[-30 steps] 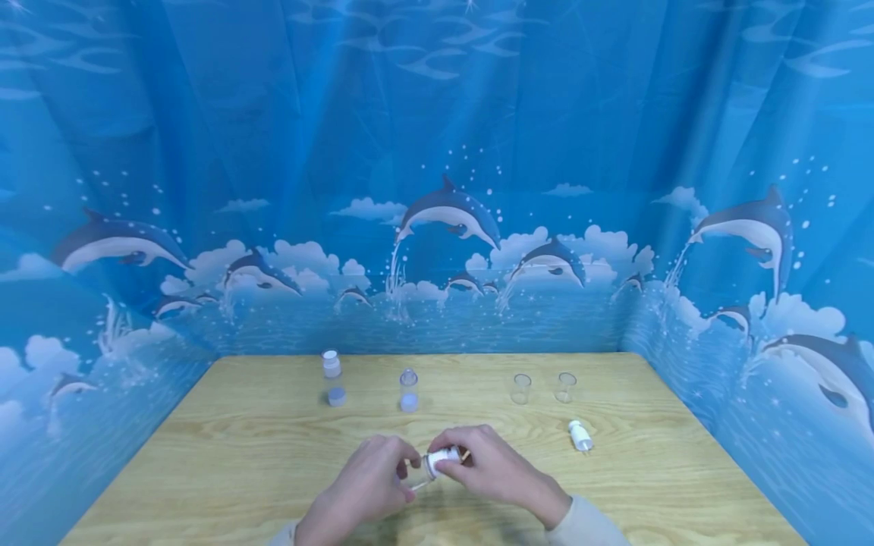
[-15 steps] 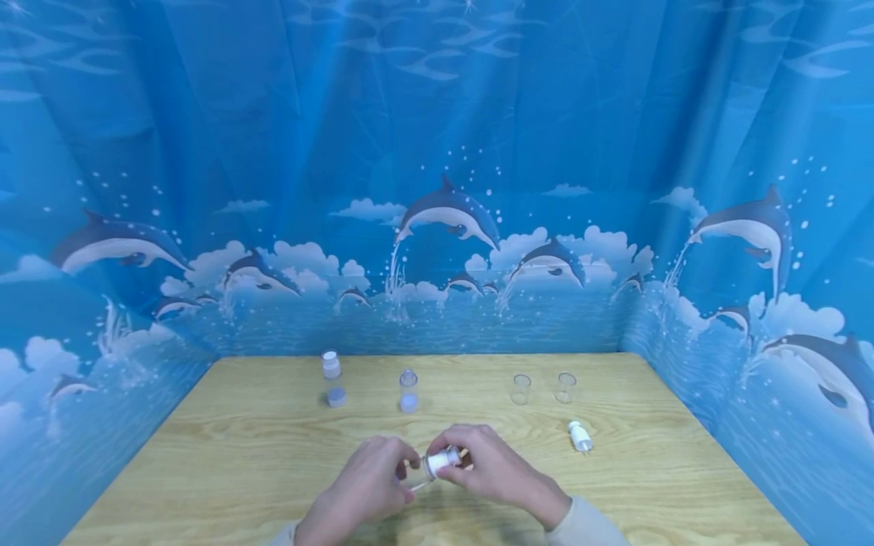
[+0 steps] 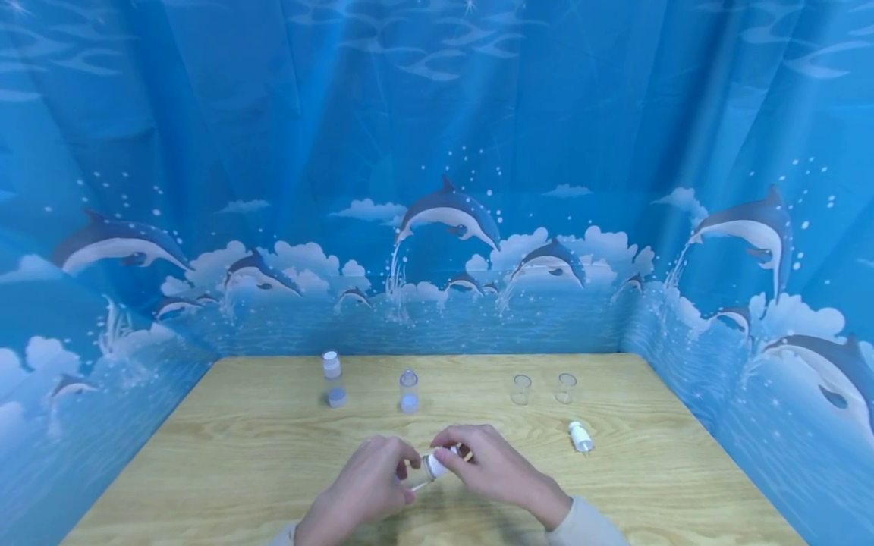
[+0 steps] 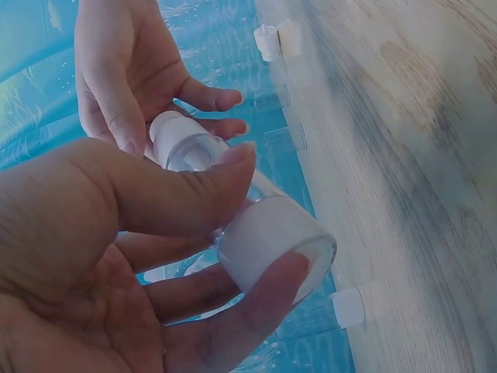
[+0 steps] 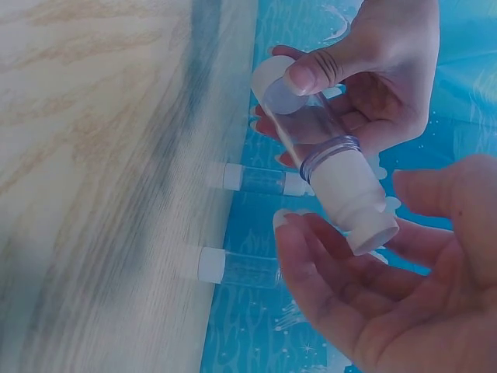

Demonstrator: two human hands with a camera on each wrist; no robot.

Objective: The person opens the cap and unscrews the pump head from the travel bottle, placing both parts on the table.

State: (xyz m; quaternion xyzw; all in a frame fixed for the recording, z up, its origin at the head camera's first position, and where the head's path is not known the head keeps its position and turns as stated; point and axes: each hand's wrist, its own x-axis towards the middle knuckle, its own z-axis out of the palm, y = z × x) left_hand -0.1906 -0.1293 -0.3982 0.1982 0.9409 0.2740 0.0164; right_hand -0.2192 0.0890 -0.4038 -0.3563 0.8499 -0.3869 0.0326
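My left hand (image 3: 372, 478) grips a small clear bottle (image 5: 311, 124) by its lower end, thumb and fingers around its white base (image 4: 268, 237). The bottle is tilted, with its top toward my right hand (image 3: 488, 466). A white pump top (image 5: 345, 186) sits on the bottle's neck. In the right wrist view, my right thumb and curved fingers are spread on either side of the pump top, with gaps around it. From the head view, the right thumb overlaps the white part.
Toward the back left stand a bottle with a white top (image 3: 331, 365) and a topless clear bottle (image 3: 409, 387). Two clear cups (image 3: 521, 389) stand at the back right. A loose white pump top (image 3: 580, 437) lies nearer on the wooden table (image 3: 225, 447). Blue dolphin curtains surround it.
My right thumb and fingers have shifted around the pump top, the thumb now farther up and across it. My left hand and the bottle have stayed nearly still.
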